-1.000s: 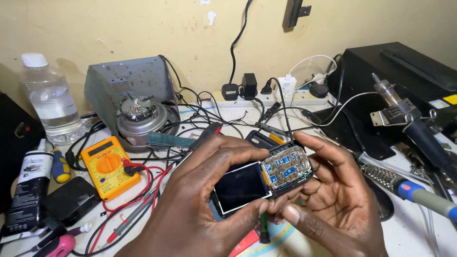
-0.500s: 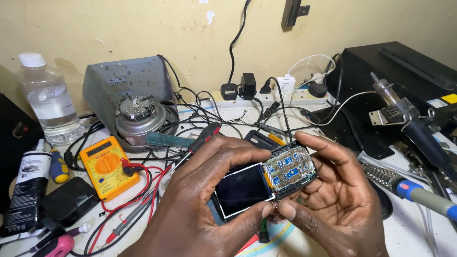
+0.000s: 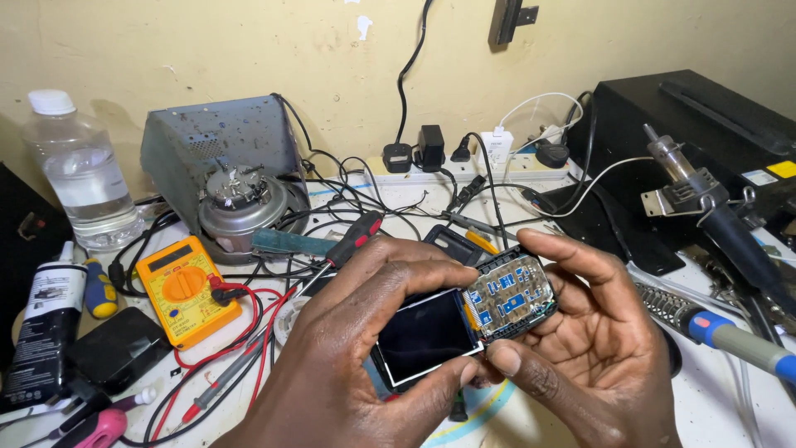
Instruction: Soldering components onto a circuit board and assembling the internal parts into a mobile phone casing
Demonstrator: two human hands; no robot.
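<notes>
- The left hand [image 3: 348, 348] grips a small phone board at its dark screen [image 3: 425, 336], thumb under the lower edge and fingers curled over the top.
- The right hand [image 3: 593, 332] pinches the bare keypad circuit board [image 3: 510, 294], thumb at its lower corner and fingers behind its far edge; the board sits just beside the screen, joined to it, above the tabletop [image 3: 398, 199].
- Judging by the exposed contacts, the casing is already off and the board is being looked over; reassembly seems yet to come.
- Far left stand a clear water bottle [image 3: 83, 174] and a black tube [image 3: 46, 332]; near them lies a yellow multimeter [image 3: 182, 286] with red leads.
- Behind the hands a grey metal unit [image 3: 220, 158] stands with a round part before it, and a red-handled screwdriver [image 3: 352, 241] lies near the left hand.
- At the right, a hot-air wand [image 3: 705, 207] rests by a black box [image 3: 696, 108], with a blue-handled soldering iron [image 3: 713, 328] nearer.
- The underside of the board is hidden, and both wrists are cut off by the frame's lower edge.
</notes>
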